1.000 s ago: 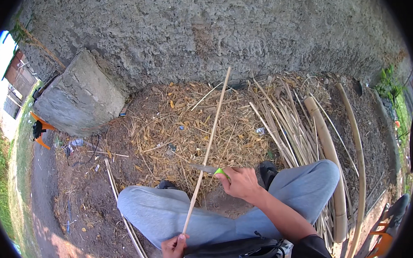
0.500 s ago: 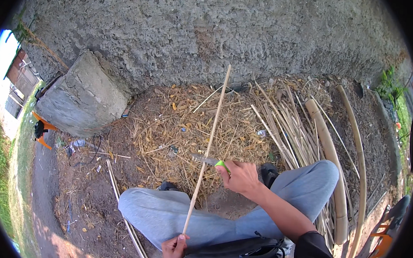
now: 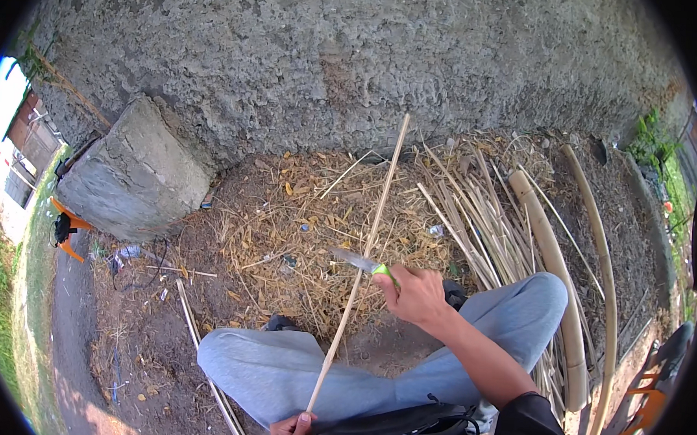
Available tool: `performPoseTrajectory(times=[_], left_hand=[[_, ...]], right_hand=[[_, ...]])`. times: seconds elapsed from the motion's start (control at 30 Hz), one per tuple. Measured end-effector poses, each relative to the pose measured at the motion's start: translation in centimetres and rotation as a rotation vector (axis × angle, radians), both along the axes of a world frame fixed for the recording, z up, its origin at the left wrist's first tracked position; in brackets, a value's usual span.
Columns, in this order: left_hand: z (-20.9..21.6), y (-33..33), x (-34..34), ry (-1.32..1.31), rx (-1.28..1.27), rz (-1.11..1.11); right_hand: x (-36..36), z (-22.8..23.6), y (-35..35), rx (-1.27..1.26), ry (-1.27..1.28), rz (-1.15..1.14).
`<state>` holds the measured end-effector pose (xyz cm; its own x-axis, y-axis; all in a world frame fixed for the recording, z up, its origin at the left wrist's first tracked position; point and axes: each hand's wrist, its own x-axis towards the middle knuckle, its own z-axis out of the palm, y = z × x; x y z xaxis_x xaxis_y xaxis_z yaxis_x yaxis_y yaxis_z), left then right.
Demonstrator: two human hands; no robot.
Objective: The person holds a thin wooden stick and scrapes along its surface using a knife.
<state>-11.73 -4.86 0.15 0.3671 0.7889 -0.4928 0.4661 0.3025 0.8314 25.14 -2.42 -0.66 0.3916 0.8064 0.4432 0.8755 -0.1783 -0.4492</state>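
Note:
A long, thin bamboo strip (image 3: 378,211) slants up and away from my lap toward the wall. Its near end is pinched in my left hand (image 3: 291,433), thumb on top, by my left thigh. My right hand (image 3: 415,294) is closed round the bright green handle of a knife (image 3: 356,260). The grey blade points left and crosses the strip around its middle, apparently against it. Most of the handle is hidden in my fingers. My legs in grey trousers (image 3: 270,368) are bent on either side of the strip.
Several split bamboo strips (image 3: 475,216) lie in a pile at the right, beside a thick bamboo pole (image 3: 547,267) and a thinner curved pole (image 3: 599,254). A rough wall (image 3: 356,68) rises ahead. At the left stands a concrete block (image 3: 142,167). Shavings and dry leaves (image 3: 285,222) litter the ground.
The far end of the strip has swung to the right. My right hand and knife have shifted slightly right, and the blade shows its flat side more. Both grips stay closed.

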Motion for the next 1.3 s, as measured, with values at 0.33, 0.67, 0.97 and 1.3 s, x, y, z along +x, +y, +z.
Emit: performPoseTrajectory(times=[0.33, 0.67, 0.97, 1.3], left_hand=[[-1.7, -1.0, -4.8, 0.062, 0.194, -0.126], [0.5, -2.0, -7.6, 0.049, 0.222, -0.157], [0.5, -2.8, -9.6, 0.209, 0.124, -0.171], [-0.1, -3.6, -8.1, 0.143, 0.063, -0.206]], right_hand=[[5.5, 0.1, 0.9, -0.089, 0.111, -0.178], [9.7, -2.2, 0.9, -0.194, 0.113, -0.282], [10.7, -5.3, 0.4, -0.233, 0.204, -0.418], [14.4, -10.5, -2.0, 0.135, 1.856, -0.423]])
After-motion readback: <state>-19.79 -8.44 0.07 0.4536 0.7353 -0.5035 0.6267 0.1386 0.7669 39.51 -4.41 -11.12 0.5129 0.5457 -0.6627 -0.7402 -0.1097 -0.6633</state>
